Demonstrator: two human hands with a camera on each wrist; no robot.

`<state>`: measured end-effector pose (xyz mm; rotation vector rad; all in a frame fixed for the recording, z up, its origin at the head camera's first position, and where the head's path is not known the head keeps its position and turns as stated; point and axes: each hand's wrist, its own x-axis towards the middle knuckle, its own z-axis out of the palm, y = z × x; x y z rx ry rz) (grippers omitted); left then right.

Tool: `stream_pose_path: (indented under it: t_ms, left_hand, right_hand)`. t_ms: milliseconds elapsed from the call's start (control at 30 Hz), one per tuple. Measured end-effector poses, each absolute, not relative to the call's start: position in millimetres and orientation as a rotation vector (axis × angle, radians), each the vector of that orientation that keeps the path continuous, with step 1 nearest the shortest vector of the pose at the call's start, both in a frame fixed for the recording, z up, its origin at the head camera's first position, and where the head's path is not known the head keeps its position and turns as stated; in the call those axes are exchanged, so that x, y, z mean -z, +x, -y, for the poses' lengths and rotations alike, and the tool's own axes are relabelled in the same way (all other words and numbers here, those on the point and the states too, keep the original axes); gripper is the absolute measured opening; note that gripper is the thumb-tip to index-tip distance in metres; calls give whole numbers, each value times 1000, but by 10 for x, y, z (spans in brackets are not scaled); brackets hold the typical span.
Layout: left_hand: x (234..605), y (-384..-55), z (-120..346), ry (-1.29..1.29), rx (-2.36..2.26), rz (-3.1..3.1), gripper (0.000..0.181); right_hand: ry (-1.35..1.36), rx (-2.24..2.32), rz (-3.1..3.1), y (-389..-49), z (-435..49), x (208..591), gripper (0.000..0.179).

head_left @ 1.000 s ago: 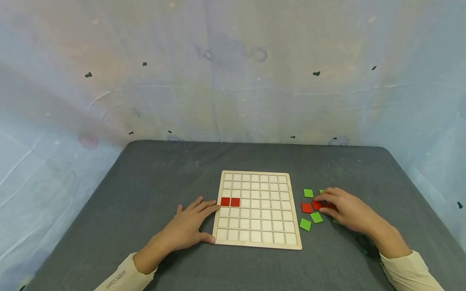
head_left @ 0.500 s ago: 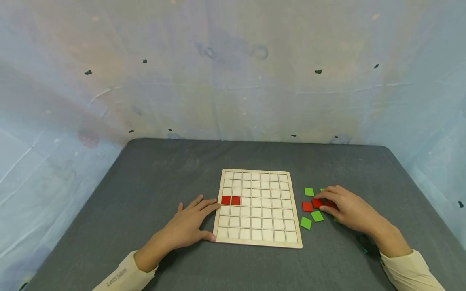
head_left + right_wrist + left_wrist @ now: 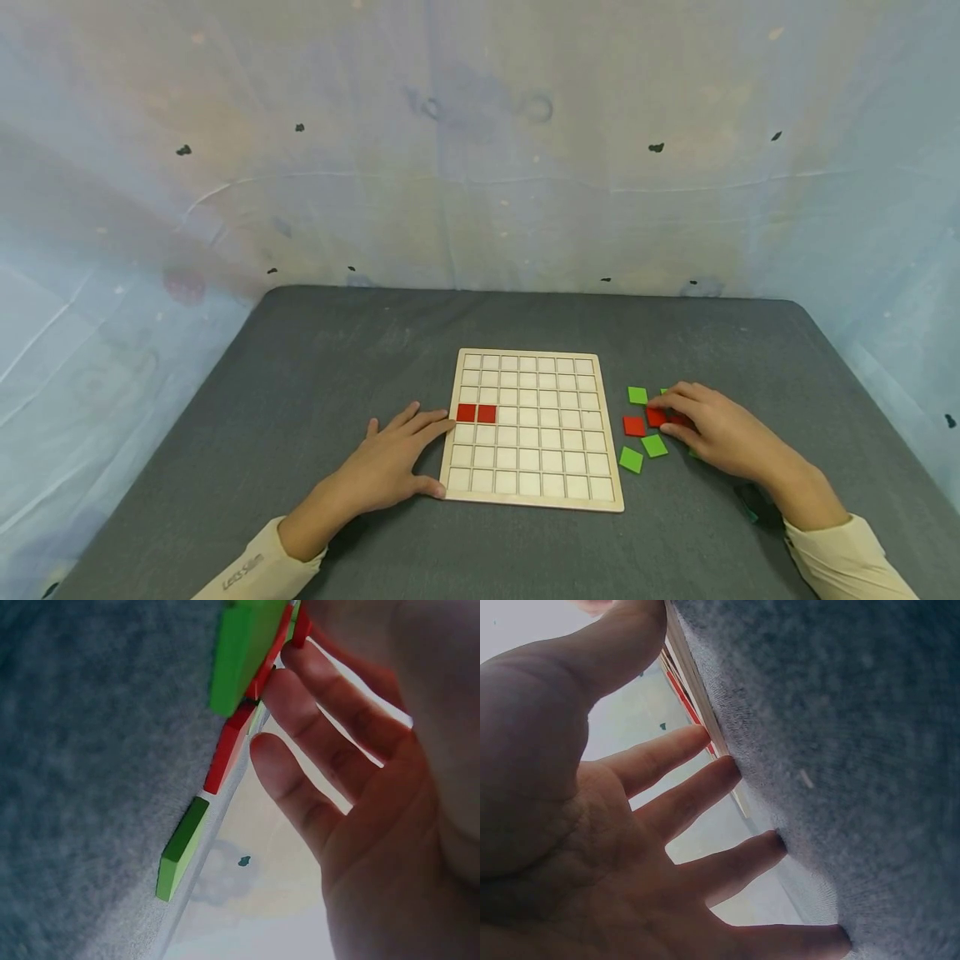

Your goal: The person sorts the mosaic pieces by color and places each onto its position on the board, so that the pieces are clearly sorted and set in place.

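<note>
A pale wooden board (image 3: pixel 536 429) with a square grid lies on the table, with two red tiles (image 3: pixel 486 414) side by side at the left end of one row. My left hand (image 3: pixel 390 462) is spread, thumb and fingertips touching the board's left edge; in the left wrist view its fingers (image 3: pixel 705 787) reach down to the cloth. To the right of the board, my right hand (image 3: pixel 708 429) pinches a red tile (image 3: pixel 301 626) between thumb and finger. Its palm and fingers partly cover the tiles below.
Loose green tiles (image 3: pixel 632 460) and a red tile (image 3: pixel 633 427) lie between the board and my right hand. Under my right wrist is a small dark object (image 3: pixel 752 502), mostly hidden. A pale patterned cloth (image 3: pixel 480 167) hangs behind the grey table (image 3: pixel 360 350).
The red tile at my right fingertips has shifted slightly and turned straighter. My left hand stays on the board's edge. The head view has tilted a little.
</note>
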<state>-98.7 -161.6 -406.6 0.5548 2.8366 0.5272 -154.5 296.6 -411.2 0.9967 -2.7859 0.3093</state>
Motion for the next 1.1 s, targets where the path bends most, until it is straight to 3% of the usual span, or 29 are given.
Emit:
stream_pose_path:
  t_ms: [1100]
  left_hand:
    - [4063,-981,1619,542,-540,-2822,87]
  right_hand:
    - [1009,-116,2657,-1520,-2906,4110,34]
